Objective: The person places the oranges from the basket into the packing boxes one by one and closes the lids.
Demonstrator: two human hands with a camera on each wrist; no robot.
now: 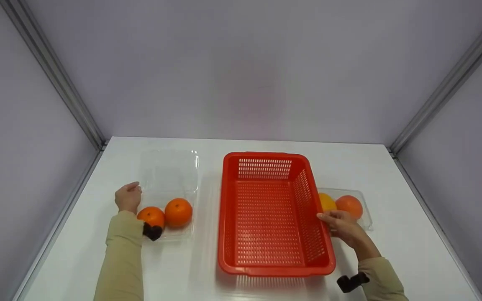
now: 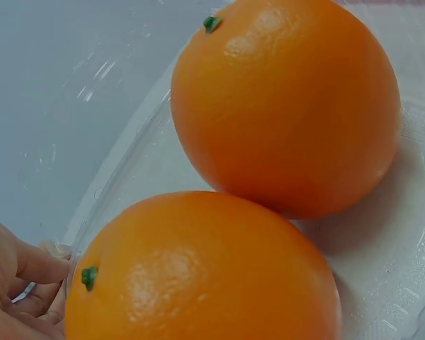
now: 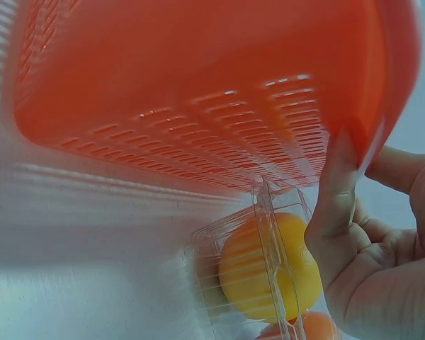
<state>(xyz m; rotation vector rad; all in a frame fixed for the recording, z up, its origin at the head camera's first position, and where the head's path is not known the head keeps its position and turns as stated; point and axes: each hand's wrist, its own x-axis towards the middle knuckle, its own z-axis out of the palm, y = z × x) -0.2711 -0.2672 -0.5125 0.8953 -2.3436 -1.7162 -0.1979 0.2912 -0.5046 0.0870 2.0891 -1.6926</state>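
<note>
My right hand (image 1: 341, 228) pinches the right rim of a red perforated plastic basket (image 1: 268, 209), thumb inside and fingers outside. Nothing lies in the basket, and its right side looks raised off the table in the right wrist view. At the left, my left hand (image 1: 128, 197) has curled fingers at the edge of a clear plastic clamshell box (image 1: 169, 171). In the left wrist view its thumb and fingers (image 2: 39, 265) appear to pinch that edge. The box lies open and holds two oranges (image 1: 178, 212) (image 2: 283, 106), side by side.
Right of the basket, partly behind my right hand, a second clear plastic box (image 1: 366, 219) holds a yellow fruit (image 3: 269, 269) and a reddish-orange fruit (image 1: 349, 206). The white table (image 1: 78, 234) is bounded by pale walls at the back and sides.
</note>
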